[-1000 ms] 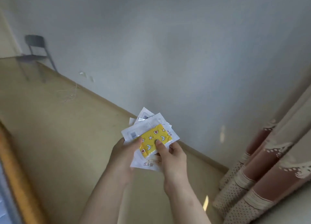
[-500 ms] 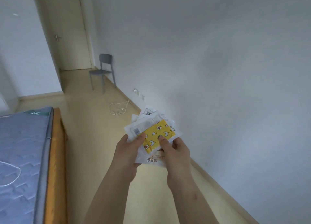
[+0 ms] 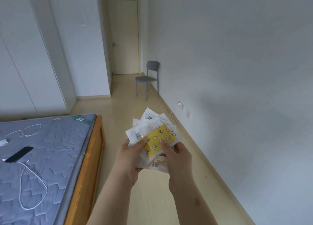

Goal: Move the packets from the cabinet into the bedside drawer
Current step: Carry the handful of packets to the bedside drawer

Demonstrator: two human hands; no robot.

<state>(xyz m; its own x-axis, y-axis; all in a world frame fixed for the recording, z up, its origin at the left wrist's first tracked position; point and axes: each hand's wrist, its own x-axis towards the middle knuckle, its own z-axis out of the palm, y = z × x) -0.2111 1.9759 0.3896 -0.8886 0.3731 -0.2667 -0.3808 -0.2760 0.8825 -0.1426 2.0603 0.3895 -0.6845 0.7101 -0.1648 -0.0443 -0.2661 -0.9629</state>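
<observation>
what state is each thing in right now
packets, fanned stack, yellow packet on top
left grip, holds the packets
right grip, holds the packets, thumb on the yellow packet
door, shut
chair, upright, empty
cable, loose on the mattress

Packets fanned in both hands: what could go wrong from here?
1. The packets are a loose, uneven fan. The left hand and right hand grip them with thumbs on the yellow packet on top, so the protruding rear ones may slide out.
2. The bed frame corner sits close left of the aisle; a shin could catch it.
3. No drawer is in view; with both hands full, opening one may be awkward.
</observation>
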